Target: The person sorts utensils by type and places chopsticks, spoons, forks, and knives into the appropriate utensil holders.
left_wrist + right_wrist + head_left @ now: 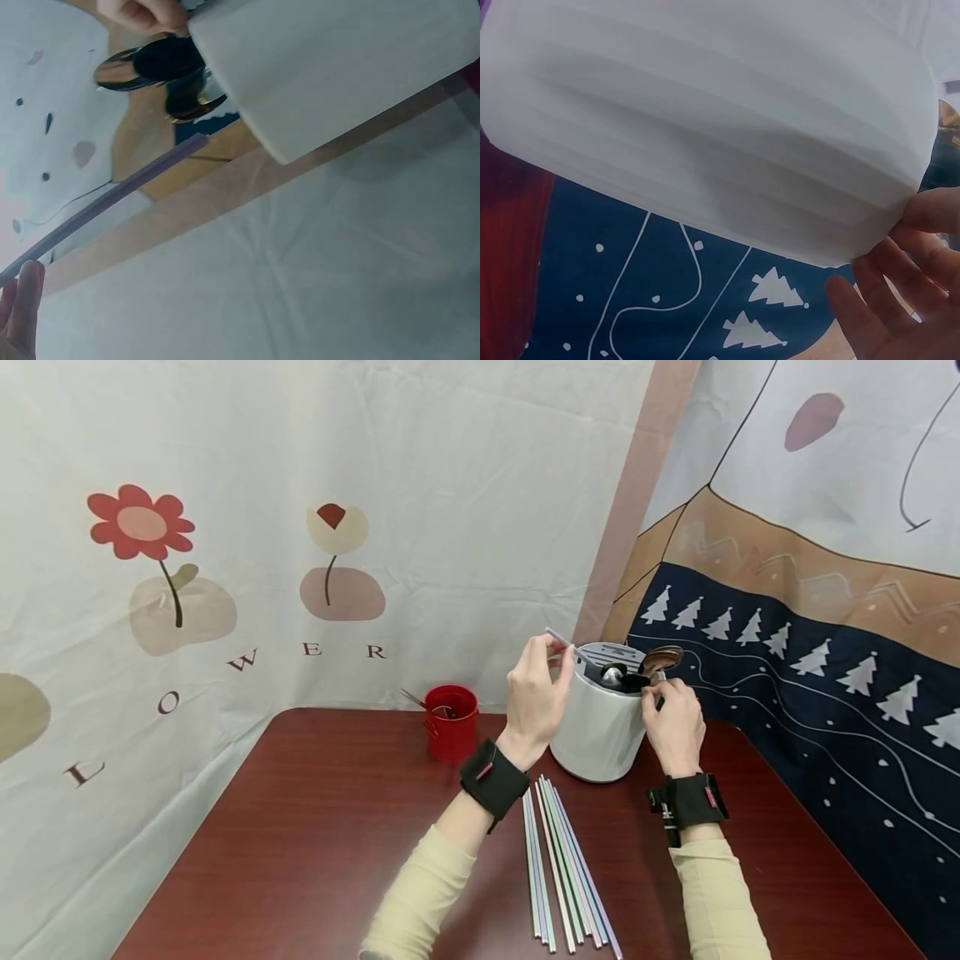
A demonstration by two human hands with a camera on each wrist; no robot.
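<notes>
My left hand (536, 693) pinches a pale purple straw (120, 187) beside the rim of a white utensil holder (600, 735). In the left wrist view the straw slants up from my fingertips (28, 289), its far end apart from the holder. Several dark and shiny utensils, among them a bronze-coloured spoon or ladle (663, 658), stick out of the holder. My right hand (675, 727) grips the rim on the right. Its fingers (885, 292) lie against the holder's outside in the right wrist view. The holder's inside is mostly hidden.
Several pastel straws (556, 860) lie side by side on the dark red table (337, 843), between my forearms. A red cup (453, 727) with metal utensils in it stands left of the holder. Printed curtains hang behind the table and on its right.
</notes>
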